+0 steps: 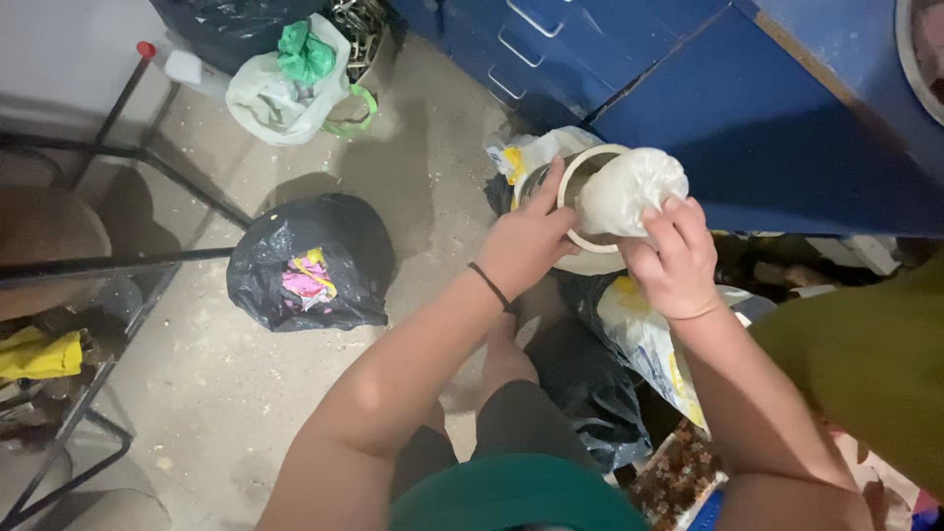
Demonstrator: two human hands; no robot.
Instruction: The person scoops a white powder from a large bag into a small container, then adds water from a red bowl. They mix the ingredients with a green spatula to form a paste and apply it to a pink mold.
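While left hand [526, 241] grips bowl [590, 258] | right fingers [669, 231] pinch white bag [629, 189]

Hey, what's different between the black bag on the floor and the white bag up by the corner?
The black bag is dark and opaque, while the white bag is pale and thin. The black bag gapes open on pink and yellow wrappers; the white bag has green plastic bunched at its top. The black bag lies nearer the left hand. Both sit slumped on the concrete floor.

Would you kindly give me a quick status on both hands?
Left hand grips jar rim. Right hand holds white bag at its mouth. Nothing blocking.
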